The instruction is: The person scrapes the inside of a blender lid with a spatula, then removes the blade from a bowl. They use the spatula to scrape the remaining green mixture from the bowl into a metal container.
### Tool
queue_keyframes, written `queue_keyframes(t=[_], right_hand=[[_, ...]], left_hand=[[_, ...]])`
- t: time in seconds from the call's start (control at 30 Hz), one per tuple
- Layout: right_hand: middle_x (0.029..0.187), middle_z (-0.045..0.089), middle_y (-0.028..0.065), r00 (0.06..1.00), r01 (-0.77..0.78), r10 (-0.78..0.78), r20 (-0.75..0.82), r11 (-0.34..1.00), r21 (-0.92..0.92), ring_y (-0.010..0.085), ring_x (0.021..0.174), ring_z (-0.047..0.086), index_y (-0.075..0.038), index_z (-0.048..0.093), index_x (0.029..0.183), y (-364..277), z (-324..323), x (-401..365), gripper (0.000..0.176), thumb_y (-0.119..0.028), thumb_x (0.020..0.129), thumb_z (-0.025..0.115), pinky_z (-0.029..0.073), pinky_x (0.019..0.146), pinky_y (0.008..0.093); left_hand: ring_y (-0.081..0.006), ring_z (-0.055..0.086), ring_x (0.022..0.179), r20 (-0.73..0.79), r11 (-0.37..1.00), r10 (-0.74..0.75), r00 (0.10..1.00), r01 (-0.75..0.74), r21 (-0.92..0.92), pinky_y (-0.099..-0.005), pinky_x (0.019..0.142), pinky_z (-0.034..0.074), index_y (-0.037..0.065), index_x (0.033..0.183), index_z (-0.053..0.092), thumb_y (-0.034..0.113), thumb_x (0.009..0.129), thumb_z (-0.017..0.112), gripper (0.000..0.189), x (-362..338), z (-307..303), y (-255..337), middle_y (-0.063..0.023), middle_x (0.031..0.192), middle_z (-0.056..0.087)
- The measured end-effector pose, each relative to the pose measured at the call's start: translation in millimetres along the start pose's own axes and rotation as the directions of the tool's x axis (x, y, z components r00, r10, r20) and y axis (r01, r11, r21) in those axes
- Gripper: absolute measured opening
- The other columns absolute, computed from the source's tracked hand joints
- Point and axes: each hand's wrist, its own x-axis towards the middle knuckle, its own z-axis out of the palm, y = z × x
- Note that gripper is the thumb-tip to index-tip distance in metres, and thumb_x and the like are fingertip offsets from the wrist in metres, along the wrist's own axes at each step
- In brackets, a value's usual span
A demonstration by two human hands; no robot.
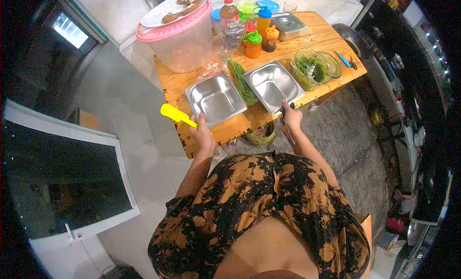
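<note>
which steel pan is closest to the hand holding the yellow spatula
The left open pan, beside the left hand gripping the yellow spatula. The other open pan sits by the right hand; the lidded pan stands far back.

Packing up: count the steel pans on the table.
3: left pan and right pan side by side at the near edge; small lidded pan at the far edge. The tub may hide more.
</note>
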Motion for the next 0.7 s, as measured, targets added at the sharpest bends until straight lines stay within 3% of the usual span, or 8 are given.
queue_keyframes(t=[0.1,0.17,0.3,0.37,0.43,0.5,0.6,0.7], right_hand=[[0.055,0.053,0.0059,0.994,-0.077,0.047,0.097,0.940,0.332,0.0151,0.038,0.048,0.000,0.057,0.076,-19.1,16.4,13.9,0.032,-0.029,0.074,0.072,0.037,0.034,0.0274],[0.067,0.060,0.0056,0.992,-0.096,0.081,0.101,0.984,0.152,0.0128,0.049,0.052,0.001,0.063,0.079,-11.0,10.4,20.5,0.033,-0.030,0.075,0.070,0.044,0.047,0.0289],[0.067,0.060,0.0046,0.965,-0.012,-0.010,0.264,0.997,0.080,0.0124,0.048,0.051,0.000,0.064,0.081,9.9,-11.0,37.2,0.034,-0.033,0.077,0.068,0.044,0.047,0.0281],[0.068,0.060,0.0044,0.939,-0.055,0.011,0.342,0.991,0.118,0.0118,0.047,0.050,-0.001,0.065,0.085,-1.1,-38.1,21.9,0.035,-0.035,0.078,0.066,0.041,0.045,0.0257],[0.063,0.058,0.0018,0.976,0.013,-0.041,0.212,0.991,0.130,0.0093,0.046,0.047,-0.004,0.063,0.078,16.4,-60.3,36.1,0.033,-0.037,0.079,0.065,0.036,0.043,0.0239],[0.058,0.052,-0.0015,0.995,-0.094,0.087,0.048,0.980,0.176,0.0074,0.046,0.044,-0.009,0.057,0.069,-7.6,-91.1,20.0,0.034,-0.040,0.082,0.063,0.034,0.044,0.0241],[0.057,0.047,-0.0038,0.994,0.108,-0.094,-0.058,0.943,0.316,0.0066,0.048,0.042,-0.009,0.053,0.066,-9.8,-114.1,28.5,0.034,-0.036,0.085,0.062,0.032,0.045,0.0223],[0.061,0.050,-0.0050,0.975,0.222,-0.202,-0.095,0.924,0.312,0.0051,0.050,0.040,-0.008,0.054,0.068,28.0,-104.2,42.8,0.030,-0.031,0.084,0.064,0.032,0.047,0.0207]], left_hand=[[-0.0066,0.042,0.063,-0.109,1.000,-0.001,0.994,-0.001,-0.023,-0.0222,0.056,0.035,0.001,0.107,0.055,0.017,0.082,0.065,0.031,13.0,25.6,14.9,0.0012,0.077,0.050],[-0.0052,0.041,0.063,-0.034,0.996,-0.094,0.995,0.094,-0.011,-0.0235,0.055,0.033,-0.001,0.106,0.055,0.017,0.082,0.065,0.031,1.0,28.6,29.8,0.0031,0.074,0.048],[-0.0046,0.041,0.065,-0.084,0.995,-0.098,0.992,0.100,0.012,-0.0242,0.056,0.034,-0.002,0.104,0.055,0.017,0.083,0.064,0.030,1.6,26.6,32.6,0.0037,0.074,0.048],[-0.0046,0.041,0.065,-0.007,0.998,0.060,0.998,-0.060,0.035,-0.0241,0.057,0.036,-0.001,0.103,0.055,0.018,0.083,0.064,0.029,9.6,12.9,23.8,0.0032,0.075,0.048],[-0.0048,0.042,0.066,-0.101,0.987,0.153,0.983,-0.145,0.074,-0.0233,0.058,0.036,0.000,0.103,0.054,0.018,0.084,0.062,0.028,12.8,8.1,24.4,0.0032,0.076,0.049],[-0.0037,0.040,0.061,-0.204,0.985,0.170,0.964,-0.169,0.021,-0.0217,0.053,0.033,0.000,0.107,0.051,0.015,0.085,0.061,0.028,15.2,-15.6,20.0,0.0047,0.073,0.046],[-0.0023,0.036,0.055,-0.222,0.964,0.255,0.941,-0.266,-0.021,-0.0200,0.047,0.028,0.000,0.108,0.049,0.012,0.084,0.060,0.029,-15.3,-0.1,71.2,0.0054,0.068,0.040],[-0.0011,0.031,0.051,0.030,0.922,0.386,0.922,-0.384,-0.049,-0.0203,0.044,0.024,-0.001,0.110,0.046,0.010,0.083,0.061,0.033,-37.2,22.8,114.5,0.0055,0.064,0.033]])
